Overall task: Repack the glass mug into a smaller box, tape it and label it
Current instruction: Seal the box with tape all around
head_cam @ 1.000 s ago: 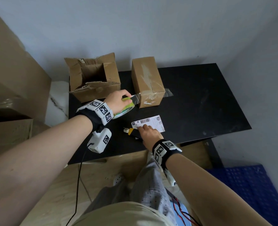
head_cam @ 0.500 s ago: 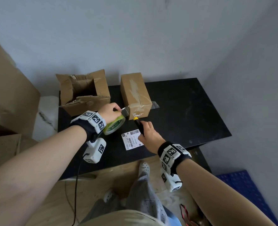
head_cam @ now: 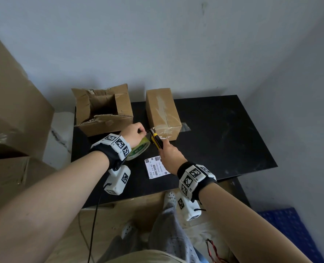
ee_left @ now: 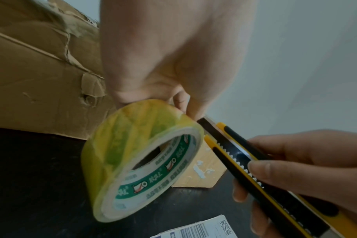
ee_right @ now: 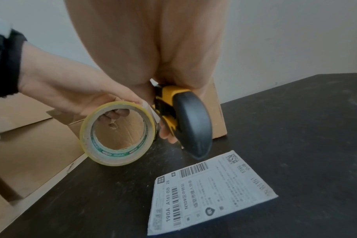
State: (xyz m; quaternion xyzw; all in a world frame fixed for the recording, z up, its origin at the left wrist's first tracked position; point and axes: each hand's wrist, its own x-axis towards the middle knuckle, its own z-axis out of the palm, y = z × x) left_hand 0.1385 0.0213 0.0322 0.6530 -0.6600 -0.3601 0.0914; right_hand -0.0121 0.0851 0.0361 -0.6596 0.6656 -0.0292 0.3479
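Left hand (head_cam: 133, 132) fingers grasp the tape roll (head_cam: 138, 149) just beside the closed small box (head_cam: 163, 112); right hand (head_cam: 171, 155) fingers grasp the utility knife (head_cam: 156, 140). Label (head_cam: 154, 167) lies on the desk (head_cam: 224, 139) near the box.

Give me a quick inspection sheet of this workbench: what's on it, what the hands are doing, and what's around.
Surface: black table, scuffed.
Job's things: small box closed, taped; tape roll strung to it; shipping label flat, not yet stuck on.
Clutter: open box, flaps torn; stray tape piece beside the small box.
Hands: left hand grips the tape roll; right hand holds a yellow utility knife at the tape strip.
Cables: black cable hanging from the left wrist unit; red wires near the floor.
Surroundings: grey wall; big cartons on the left; blue mat.
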